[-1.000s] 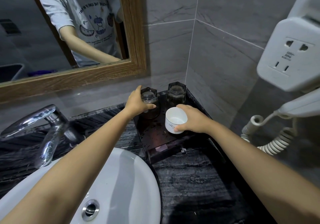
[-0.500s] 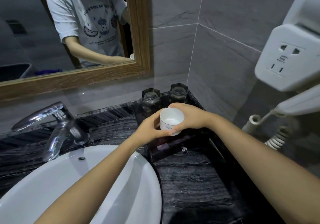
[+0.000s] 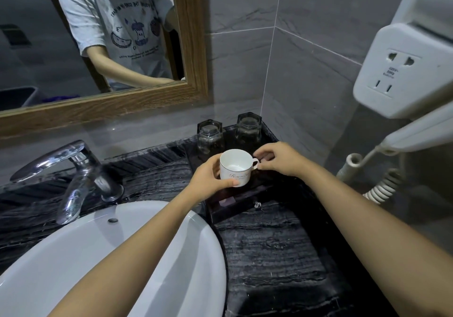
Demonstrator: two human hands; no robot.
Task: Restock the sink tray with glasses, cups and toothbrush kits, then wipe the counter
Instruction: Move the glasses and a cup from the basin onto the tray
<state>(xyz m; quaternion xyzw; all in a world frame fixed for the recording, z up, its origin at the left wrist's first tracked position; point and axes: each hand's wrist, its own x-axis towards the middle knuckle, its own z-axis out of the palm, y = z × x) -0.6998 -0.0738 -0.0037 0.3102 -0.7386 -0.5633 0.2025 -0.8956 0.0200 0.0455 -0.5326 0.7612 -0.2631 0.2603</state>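
A white cup [image 3: 235,167] with a script logo and a small handle hangs upright just above the dark tray [image 3: 235,206] in the counter's back right corner. My left hand [image 3: 208,182] wraps the cup's left side and bottom. My right hand [image 3: 277,157] pinches the handle on the cup's right side. Two clear faceted glasses stand upside down at the tray's back edge: one on the left [image 3: 210,136] and one on the right [image 3: 248,129].
A white basin [image 3: 73,255] and a chrome tap [image 3: 73,169] fill the left. Dark marbled counter [image 3: 274,255] runs in front of the tray. A wall hair dryer unit with sockets [image 3: 402,71] and coiled cord [image 3: 382,186] hangs on the right. A wood-framed mirror [image 3: 191,47] is behind.
My left hand left the left glass and took the cup's side. My right hand shifted from the cup's body to its handle. The cup has turned so the handle points right.
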